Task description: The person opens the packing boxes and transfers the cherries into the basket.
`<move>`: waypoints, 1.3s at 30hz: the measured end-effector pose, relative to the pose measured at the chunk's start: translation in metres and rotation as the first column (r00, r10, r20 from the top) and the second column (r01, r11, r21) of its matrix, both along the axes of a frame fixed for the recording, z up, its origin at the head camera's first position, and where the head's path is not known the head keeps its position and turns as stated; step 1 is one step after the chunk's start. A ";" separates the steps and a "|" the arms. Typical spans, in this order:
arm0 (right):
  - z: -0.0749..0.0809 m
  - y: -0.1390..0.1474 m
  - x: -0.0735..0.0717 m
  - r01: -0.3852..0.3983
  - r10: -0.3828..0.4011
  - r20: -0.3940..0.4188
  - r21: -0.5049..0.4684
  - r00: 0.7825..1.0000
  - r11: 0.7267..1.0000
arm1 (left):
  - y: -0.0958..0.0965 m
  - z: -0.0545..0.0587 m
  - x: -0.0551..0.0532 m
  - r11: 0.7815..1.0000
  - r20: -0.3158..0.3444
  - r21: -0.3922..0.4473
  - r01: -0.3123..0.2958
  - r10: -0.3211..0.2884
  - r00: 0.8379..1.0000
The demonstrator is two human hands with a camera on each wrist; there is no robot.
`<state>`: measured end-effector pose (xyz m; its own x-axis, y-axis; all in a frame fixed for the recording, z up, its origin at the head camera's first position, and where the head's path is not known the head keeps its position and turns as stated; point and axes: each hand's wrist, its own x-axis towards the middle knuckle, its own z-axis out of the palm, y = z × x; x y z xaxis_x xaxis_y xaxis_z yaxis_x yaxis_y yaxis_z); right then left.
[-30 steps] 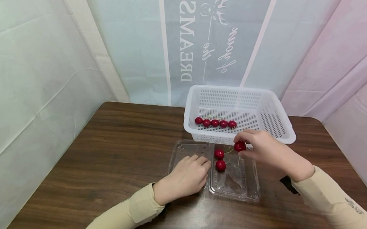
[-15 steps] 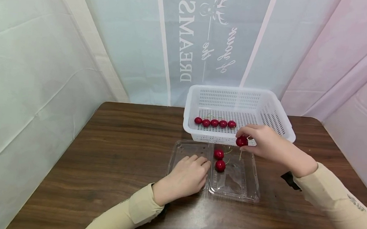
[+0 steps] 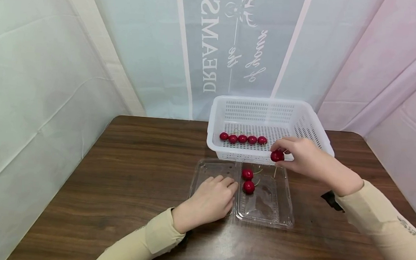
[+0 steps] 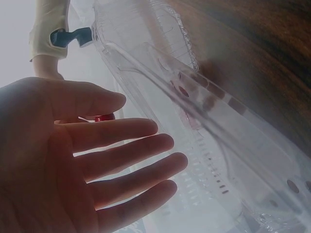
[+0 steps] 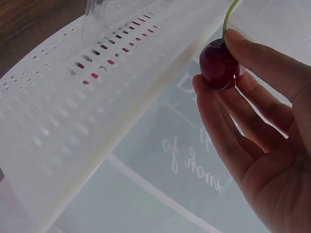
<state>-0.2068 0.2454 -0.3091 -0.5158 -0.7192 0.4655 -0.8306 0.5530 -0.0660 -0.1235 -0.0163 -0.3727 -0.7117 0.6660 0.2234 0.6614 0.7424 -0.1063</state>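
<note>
Between thumb and fingertips, my right hand (image 3: 302, 156) pinches a dark red cherry (image 5: 218, 65) by its sides, green stem upward in the right wrist view. That hand is at the front rim of the white basket (image 3: 212, 146), above the far edge of the clear plastic clamshell box (image 3: 263, 219). Two more cherries (image 3: 249, 187) with stems lie in the box's right half. Over its left half is my left hand (image 3: 207, 201); in the left wrist view its fingers are extended and hold nothing. Whether it touches the plastic I cannot tell.
Inside the basket, a row of several cherries (image 3: 242, 139) lies along the near side. The brown wooden table (image 3: 134, 173) extends to the left and front. A printed curtain (image 3: 156, 43) hangs behind the basket.
My right hand has lifted the cherry up and slightly right, from over the box to the basket's front rim. My left hand has stayed in place.
</note>
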 end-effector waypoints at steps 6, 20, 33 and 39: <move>0.002 0.001 -0.007 -0.004 0.004 0.012 0.008 1.000 1.000 | 0.001 -0.001 -0.001 1.000 -0.008 0.003 0.000 0.000 1.000; 0.012 -0.004 -0.025 0.016 -0.019 0.079 0.041 0.997 0.999 | 0.001 -0.001 0.000 1.000 -0.019 0.004 -0.003 0.003 1.000; 0.023 -0.006 -0.049 0.080 -0.099 0.173 0.115 0.980 0.990 | 0.001 -0.003 -0.001 1.000 -0.030 0.003 -0.003 0.003 1.000; 0.024 -0.007 -0.060 0.105 -0.131 0.211 0.131 0.969 0.986 | 0.001 -0.002 -0.001 1.000 -0.017 -0.003 -0.008 0.008 1.000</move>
